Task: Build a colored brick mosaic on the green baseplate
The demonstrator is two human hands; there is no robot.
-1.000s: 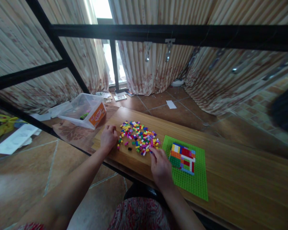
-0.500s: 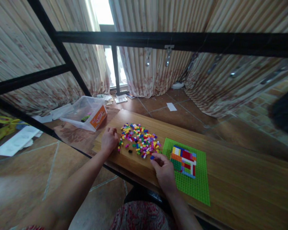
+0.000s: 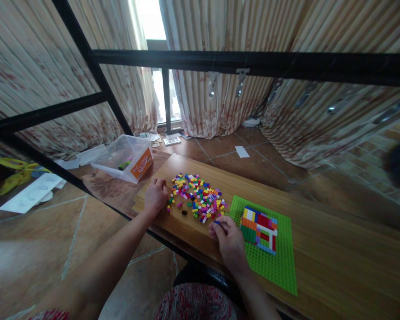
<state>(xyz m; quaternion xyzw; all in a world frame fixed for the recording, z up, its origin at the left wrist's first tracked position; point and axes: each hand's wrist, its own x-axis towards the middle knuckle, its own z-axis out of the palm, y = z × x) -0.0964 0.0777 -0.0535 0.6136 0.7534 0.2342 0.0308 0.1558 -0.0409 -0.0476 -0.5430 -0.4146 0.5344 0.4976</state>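
Between the thumb and fingers of my right hand (image 3: pixel 229 238) is a blue toy brick (image 3: pixel 217 222), partly covered by the fingertips. This hand is just left of a green baseplate (image 3: pixel 285 271), which bears a flat block of joined bricks (image 3: pixel 258 230) in red, white, orange, yellow, green and blue. My left hand (image 3: pixel 156 195) rests on the wooden tabletop with its fingers curled in; what they hold, if anything, is hidden. Right beside it spreads a loose pile of small coloured bricks (image 3: pixel 200 198). A black brick (image 3: pixel 184 213) lies at the pile's near edge.
A clear plastic box (image 3: pixel 120 155) with an orange label stands beyond the table's left end, a few pieces inside. A black metal frame (image 3: pixel 220 60) crosses in front of the curtains (image 3: pixel 200 106). Papers (image 3: pixel 242 151) lie on the tiled floor.
The whole view has shifted slightly, so everything appears a little further right and lower. My right-hand fingers have turned the blue brick, and less of it shows. My left hand stays beside the pile.
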